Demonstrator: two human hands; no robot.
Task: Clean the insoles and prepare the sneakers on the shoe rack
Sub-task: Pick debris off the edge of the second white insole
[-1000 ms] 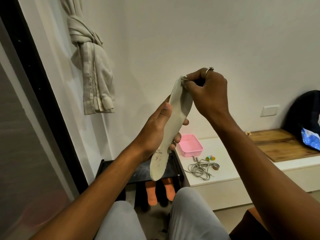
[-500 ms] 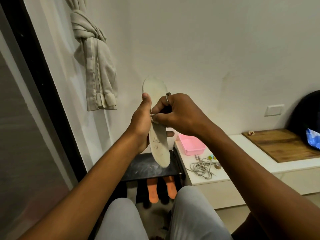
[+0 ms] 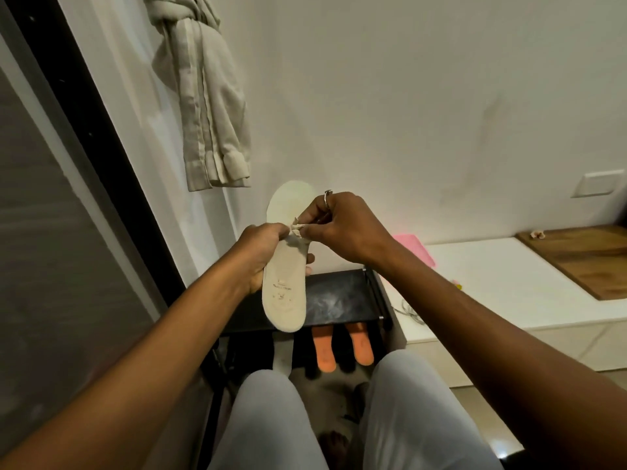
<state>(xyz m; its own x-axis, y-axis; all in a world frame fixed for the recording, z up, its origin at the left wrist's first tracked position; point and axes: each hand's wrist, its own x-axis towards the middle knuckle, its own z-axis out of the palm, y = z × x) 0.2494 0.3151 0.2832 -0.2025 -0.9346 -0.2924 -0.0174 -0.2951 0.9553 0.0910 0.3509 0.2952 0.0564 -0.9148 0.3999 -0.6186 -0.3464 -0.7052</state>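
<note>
Gripping the insole (image 3: 284,300) around its middle, the left hand (image 3: 259,257) holds it upright above the dark top of the shoe rack (image 3: 339,295). The printed heel end points down and the rounded toe end points up and away. The right hand (image 3: 351,228), which wears a ring (image 3: 328,197), pinches a small crumpled scrap of cloth (image 3: 298,229) between thumb and fingertips and presses it on the insole's face, just beside the left thumb. The two hands sit close together, almost touching, each clamped on its own thing.

A second ago the cloth was up at the toe tip and the insole stood nearly edge-on. Half a second ago the cloth had come down to the middle, and the flat face had turned toward the camera. Now the cloth is still at the middle, and the whole upper face is in view. I read this as a wiping stroke running from toe toward heel. The toe half looks covered, while the heel half below the left hand is probably not yet wiped. That grip may have to shift to let the cloth pass.

Near the knees, on the rack's lower level, lie two orange insoles (image 3: 324,349) and a pale strip at their left that may be this one's mate; I cannot tell. No sneaker shows clearly. To the right, a pink tray (image 3: 415,249) sits on a white bench (image 3: 502,286). So the cleaning looks about midway, and the sneakers seem not yet prepared.
</note>
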